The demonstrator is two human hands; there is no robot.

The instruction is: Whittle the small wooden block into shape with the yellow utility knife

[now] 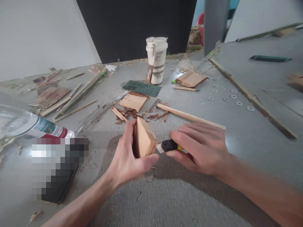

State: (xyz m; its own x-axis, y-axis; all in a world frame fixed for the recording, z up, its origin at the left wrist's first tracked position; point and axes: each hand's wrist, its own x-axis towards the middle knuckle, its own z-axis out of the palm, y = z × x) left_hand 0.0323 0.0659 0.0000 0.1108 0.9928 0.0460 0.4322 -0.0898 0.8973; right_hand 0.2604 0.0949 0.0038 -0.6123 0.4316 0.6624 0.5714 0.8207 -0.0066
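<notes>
My left hand (pixel 126 157) is wrapped round a pale wooden block (pixel 145 138), holding it upright just above the grey floor. My right hand (pixel 201 148) is closed on a black and yellow utility knife (pixel 170 145). Its short blade touches the block's right edge. Beyond the hands lie reddish wood shavings (pixel 132 114), a flat wooden piece (pixel 133 101) and a long thin wooden stick (pixel 189 116).
A lidded paper cup (pixel 156 60) stands at the back beside a dark green sheet (pixel 142 88). A plastic bottle (pixel 28 124) lies at the left, with bamboo strips (pixel 78 94) behind it. Metal washers (pixel 227 94) and another wooden piece (pixel 190 78) lie at the right.
</notes>
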